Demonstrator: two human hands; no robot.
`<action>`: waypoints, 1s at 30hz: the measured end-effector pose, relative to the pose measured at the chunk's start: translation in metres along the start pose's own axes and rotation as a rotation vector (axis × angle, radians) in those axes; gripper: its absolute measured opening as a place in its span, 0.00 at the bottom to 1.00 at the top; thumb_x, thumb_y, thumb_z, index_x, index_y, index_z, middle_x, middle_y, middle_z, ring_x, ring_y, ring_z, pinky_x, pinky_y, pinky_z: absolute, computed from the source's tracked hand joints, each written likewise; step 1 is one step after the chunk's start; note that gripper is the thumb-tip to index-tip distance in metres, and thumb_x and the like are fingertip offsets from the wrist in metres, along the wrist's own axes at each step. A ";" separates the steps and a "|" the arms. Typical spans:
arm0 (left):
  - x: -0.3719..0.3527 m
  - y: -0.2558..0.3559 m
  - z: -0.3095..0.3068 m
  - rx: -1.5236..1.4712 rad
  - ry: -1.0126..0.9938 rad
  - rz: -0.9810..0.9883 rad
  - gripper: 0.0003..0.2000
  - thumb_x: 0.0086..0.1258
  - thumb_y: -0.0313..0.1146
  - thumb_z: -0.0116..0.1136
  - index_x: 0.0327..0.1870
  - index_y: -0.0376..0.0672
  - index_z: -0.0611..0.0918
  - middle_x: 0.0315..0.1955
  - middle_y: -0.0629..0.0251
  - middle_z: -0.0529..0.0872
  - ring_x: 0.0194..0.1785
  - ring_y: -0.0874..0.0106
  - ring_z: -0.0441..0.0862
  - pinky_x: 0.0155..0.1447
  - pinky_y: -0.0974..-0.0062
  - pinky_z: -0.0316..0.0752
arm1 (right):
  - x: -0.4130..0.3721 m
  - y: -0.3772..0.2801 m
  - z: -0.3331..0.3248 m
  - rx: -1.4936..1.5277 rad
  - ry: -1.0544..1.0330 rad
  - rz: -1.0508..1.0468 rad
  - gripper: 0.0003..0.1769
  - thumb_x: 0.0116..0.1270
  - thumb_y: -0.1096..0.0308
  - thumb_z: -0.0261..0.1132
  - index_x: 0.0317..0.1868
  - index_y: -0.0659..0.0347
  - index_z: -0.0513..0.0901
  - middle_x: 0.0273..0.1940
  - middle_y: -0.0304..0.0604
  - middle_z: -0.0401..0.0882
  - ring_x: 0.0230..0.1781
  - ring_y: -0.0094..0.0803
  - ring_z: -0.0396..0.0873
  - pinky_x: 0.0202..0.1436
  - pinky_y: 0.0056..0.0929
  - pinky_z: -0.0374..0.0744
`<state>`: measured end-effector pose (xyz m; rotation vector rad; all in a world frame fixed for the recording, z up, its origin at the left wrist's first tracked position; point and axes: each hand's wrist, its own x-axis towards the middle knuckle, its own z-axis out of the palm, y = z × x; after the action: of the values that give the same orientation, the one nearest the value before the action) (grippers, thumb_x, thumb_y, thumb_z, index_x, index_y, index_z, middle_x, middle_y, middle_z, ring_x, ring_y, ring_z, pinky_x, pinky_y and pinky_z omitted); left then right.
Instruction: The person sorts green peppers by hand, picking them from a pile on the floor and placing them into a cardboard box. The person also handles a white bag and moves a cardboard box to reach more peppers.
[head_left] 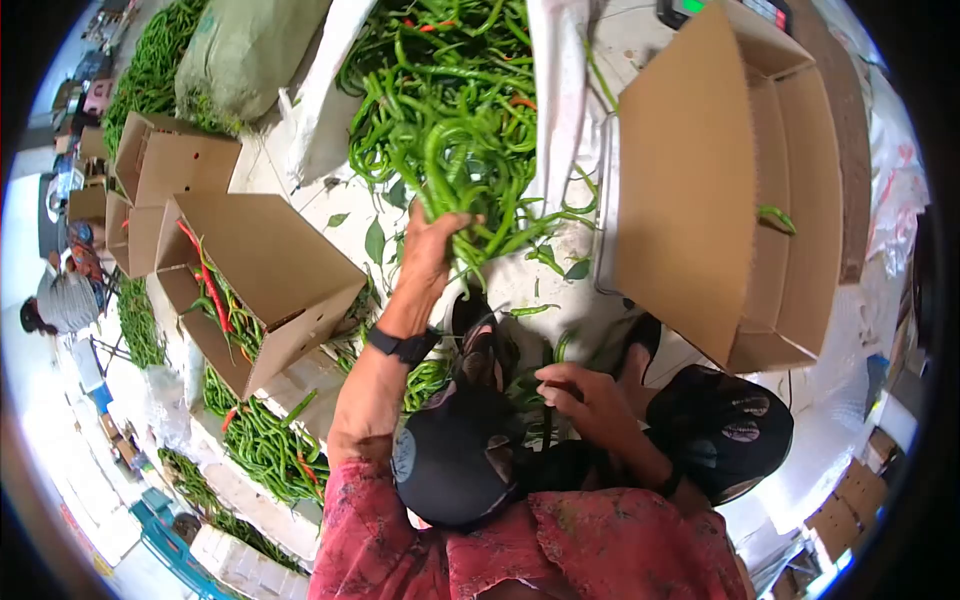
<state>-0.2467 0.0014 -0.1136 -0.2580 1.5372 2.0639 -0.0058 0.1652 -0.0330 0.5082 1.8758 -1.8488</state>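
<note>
Long green peppers (440,80) spill out of an open white sack (557,100) at the top middle. My left hand (432,245), a dark watch on its wrist, is closed round a bunch of green peppers at the pile's lower edge. Near my right knee is my right hand (578,392), its fingers curled; what it holds, if anything, is too small to tell. To the right stands an open cardboard box (685,190) with one green pepper (776,219) inside. Another open box (270,250) at the left holds green and red peppers.
A full pale green sack (245,60) lies at the upper left beside more peppers. Further peppers (265,455) lie at the lower left. A person (68,300) is at the far left. A scale (765,12) shows at the top right.
</note>
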 end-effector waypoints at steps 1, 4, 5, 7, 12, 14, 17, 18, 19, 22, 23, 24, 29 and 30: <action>-0.007 0.011 0.003 -0.021 0.015 -0.016 0.28 0.57 0.23 0.55 0.62 0.37 0.68 0.44 0.57 0.81 0.43 0.66 0.83 0.48 0.68 0.81 | -0.004 -0.001 -0.002 0.012 0.018 -0.004 0.16 0.67 0.67 0.63 0.52 0.67 0.79 0.40 0.51 0.85 0.41 0.29 0.84 0.46 0.28 0.79; -0.016 0.045 0.003 0.031 0.023 0.131 0.24 0.56 0.20 0.53 0.58 0.36 0.69 0.43 0.56 0.81 0.42 0.65 0.82 0.47 0.69 0.79 | -0.009 -0.005 0.003 -0.035 0.073 -0.079 0.13 0.68 0.69 0.62 0.50 0.67 0.79 0.41 0.52 0.86 0.41 0.37 0.85 0.44 0.32 0.79; -0.011 0.048 -0.005 0.026 0.046 0.099 0.25 0.56 0.20 0.53 0.59 0.36 0.69 0.43 0.56 0.81 0.41 0.65 0.82 0.46 0.68 0.79 | -0.012 -0.004 0.005 -0.033 0.074 -0.095 0.13 0.68 0.69 0.62 0.50 0.67 0.79 0.41 0.52 0.86 0.41 0.37 0.85 0.44 0.32 0.79; -0.036 0.093 0.014 0.136 0.017 0.190 0.24 0.56 0.21 0.52 0.58 0.36 0.70 0.41 0.57 0.80 0.39 0.67 0.81 0.45 0.68 0.80 | -0.016 -0.001 0.004 -0.073 0.029 -0.210 0.12 0.68 0.69 0.61 0.49 0.66 0.79 0.42 0.52 0.85 0.42 0.41 0.85 0.45 0.33 0.79; -0.052 0.149 0.011 -0.459 -0.272 0.122 0.15 0.66 0.26 0.54 0.51 0.27 0.71 0.41 0.55 0.76 0.42 0.66 0.76 0.60 0.62 0.74 | -0.023 -0.012 0.001 -0.065 -0.072 -0.136 0.15 0.68 0.69 0.61 0.52 0.66 0.78 0.41 0.49 0.86 0.42 0.35 0.85 0.46 0.31 0.79; -0.071 0.165 0.022 -0.576 -0.316 0.096 0.16 0.66 0.24 0.53 0.52 0.26 0.69 0.38 0.56 0.74 0.41 0.67 0.75 0.60 0.61 0.74 | -0.024 -0.011 0.003 0.049 -0.081 -0.133 0.15 0.68 0.69 0.62 0.53 0.66 0.78 0.42 0.47 0.85 0.43 0.32 0.83 0.47 0.30 0.79; -0.113 0.180 0.046 -0.584 -0.293 0.130 0.18 0.65 0.24 0.54 0.53 0.26 0.68 0.38 0.57 0.73 0.40 0.67 0.74 0.60 0.61 0.74 | -0.025 -0.029 0.002 0.257 -0.057 -0.222 0.21 0.69 0.64 0.64 0.58 0.66 0.76 0.47 0.45 0.83 0.47 0.28 0.80 0.50 0.27 0.78; -0.129 0.182 0.056 -0.606 -0.315 0.111 0.18 0.65 0.24 0.54 0.53 0.26 0.68 0.38 0.57 0.73 0.40 0.68 0.74 0.60 0.61 0.74 | -0.033 -0.053 0.000 0.353 -0.050 -0.234 0.22 0.70 0.62 0.64 0.58 0.66 0.76 0.47 0.45 0.82 0.47 0.29 0.80 0.50 0.27 0.77; -0.142 0.181 0.064 -0.631 -0.337 0.089 0.18 0.65 0.24 0.54 0.53 0.26 0.68 0.38 0.57 0.73 0.40 0.68 0.74 0.60 0.61 0.75 | -0.040 -0.077 -0.001 0.449 -0.042 -0.243 0.23 0.71 0.60 0.63 0.59 0.67 0.75 0.47 0.46 0.82 0.46 0.30 0.81 0.50 0.27 0.77; -0.179 0.176 0.085 -0.520 -0.368 0.151 0.14 0.67 0.28 0.55 0.46 0.26 0.72 0.38 0.55 0.77 0.42 0.66 0.78 0.61 0.61 0.76 | -0.026 -0.113 0.012 0.673 -0.042 -0.394 0.23 0.72 0.58 0.62 0.58 0.66 0.76 0.47 0.43 0.81 0.42 0.29 0.81 0.47 0.24 0.76; -0.194 0.176 0.093 -0.486 -0.363 0.160 0.14 0.67 0.29 0.55 0.46 0.26 0.73 0.39 0.56 0.78 0.42 0.66 0.79 0.62 0.62 0.76 | -0.025 -0.123 0.016 0.668 -0.047 -0.404 0.23 0.72 0.58 0.62 0.58 0.66 0.76 0.47 0.43 0.81 0.42 0.29 0.81 0.47 0.24 0.76; -0.207 0.176 0.099 -0.448 -0.386 0.157 0.13 0.68 0.30 0.55 0.47 0.27 0.74 0.38 0.57 0.78 0.44 0.67 0.79 0.64 0.64 0.74 | -0.026 -0.131 0.020 0.741 -0.042 -0.425 0.22 0.72 0.57 0.62 0.57 0.65 0.77 0.45 0.42 0.81 0.40 0.27 0.80 0.44 0.22 0.75; -0.235 0.174 0.097 -0.421 -0.376 0.295 0.12 0.70 0.30 0.54 0.46 0.28 0.75 0.38 0.57 0.80 0.44 0.67 0.79 0.62 0.65 0.75 | -0.046 -0.130 0.027 0.678 0.069 -0.533 0.17 0.72 0.58 0.62 0.50 0.64 0.78 0.37 0.36 0.79 0.36 0.20 0.77 0.39 0.21 0.75; -0.241 0.173 0.096 -0.388 -0.344 0.308 0.11 0.70 0.29 0.54 0.46 0.28 0.76 0.38 0.57 0.81 0.43 0.67 0.79 0.61 0.65 0.75 | -0.053 -0.128 0.020 0.584 0.098 -0.564 0.16 0.72 0.59 0.62 0.50 0.63 0.78 0.34 0.35 0.77 0.34 0.20 0.76 0.39 0.21 0.75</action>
<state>-0.1222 -0.0187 0.1712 0.2007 1.0137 2.4843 -0.0321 0.1440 0.1031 0.2590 1.6189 -2.8193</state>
